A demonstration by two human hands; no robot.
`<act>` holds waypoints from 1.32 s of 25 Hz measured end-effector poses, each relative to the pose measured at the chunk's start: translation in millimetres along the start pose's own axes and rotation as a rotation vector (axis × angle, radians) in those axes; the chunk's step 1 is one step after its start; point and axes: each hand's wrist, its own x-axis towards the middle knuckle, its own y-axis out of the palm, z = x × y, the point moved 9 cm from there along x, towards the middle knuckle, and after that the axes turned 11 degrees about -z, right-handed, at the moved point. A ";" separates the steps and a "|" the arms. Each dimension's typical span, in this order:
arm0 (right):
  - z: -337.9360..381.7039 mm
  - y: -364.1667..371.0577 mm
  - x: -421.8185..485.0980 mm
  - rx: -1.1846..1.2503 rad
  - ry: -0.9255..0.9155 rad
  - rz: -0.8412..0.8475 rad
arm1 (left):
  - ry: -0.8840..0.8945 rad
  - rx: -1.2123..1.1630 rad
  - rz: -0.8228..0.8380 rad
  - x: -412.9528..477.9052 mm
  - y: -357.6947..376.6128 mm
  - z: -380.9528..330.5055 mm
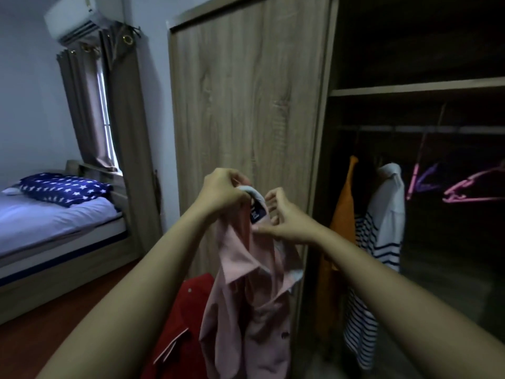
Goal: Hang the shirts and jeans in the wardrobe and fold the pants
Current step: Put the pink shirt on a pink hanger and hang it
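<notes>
A pink shirt point(246, 305) hangs in front of me, held up by its white-lined collar point(255, 194) with a dark label. My left hand point(222, 191) grips the collar at its left side. My right hand point(284, 217) pinches the fabric just right of the label. The wardrobe point(246, 91) stands ahead with its right half open. On its rail point(420, 129) hang an orange garment point(343, 228), a white and navy striped shirt point(382, 236) and pink empty hangers point(464, 187).
A red garment point(177, 329) lies low, left of the pink shirt. A bed point(54, 225) with a star-patterned pillow point(65, 188) stands at the left under a curtained window point(106, 116). A shelf point(415, 90) crosses the open wardrobe above the rail.
</notes>
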 end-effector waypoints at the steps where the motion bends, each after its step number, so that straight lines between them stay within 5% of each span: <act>1: -3.3 0.9 -4.1 -0.045 -0.032 0.066 | -0.035 -0.071 -0.003 3.8 -4.3 -2.6; 5: 15.5 -31.6 -10.9 -0.135 -0.186 -0.129 | 0.009 -0.447 0.097 14.9 -27.9 -39.0; 7: 32.8 -30.6 -9.8 -0.071 -0.241 -0.036 | 0.038 -0.529 0.041 21.9 -46.3 -54.0; 11: 43.7 -54.4 -14.6 -0.420 -0.437 0.055 | 0.076 -0.422 -0.065 29.0 -67.3 -43.5; 17: 43.6 -145.5 -16.4 -1.063 -0.077 -0.028 | 0.212 -0.063 -0.207 28.1 -62.9 -40.9; 19: 26.3 -155.7 -24.8 -1.178 0.044 0.031 | 0.340 0.198 -0.070 21.2 -25.2 -40.9; 22: -24.8 -151.9 -54.8 -1.087 0.225 0.236 | 0.291 0.439 0.341 -12.2 47.6 -7.7; 25: -46.5 -163.8 -83.2 -0.952 0.386 0.207 | 0.228 0.337 0.184 -17.9 57.1 -15.1; 28: -35.9 -177.3 -86.4 -1.054 0.301 0.087 | 0.279 0.377 -0.064 -29.4 74.3 -24.3; 33: -40.3 -183.7 -104.5 -1.006 0.323 -0.061 | 0.078 0.351 0.128 -88.7 174.6 -5.0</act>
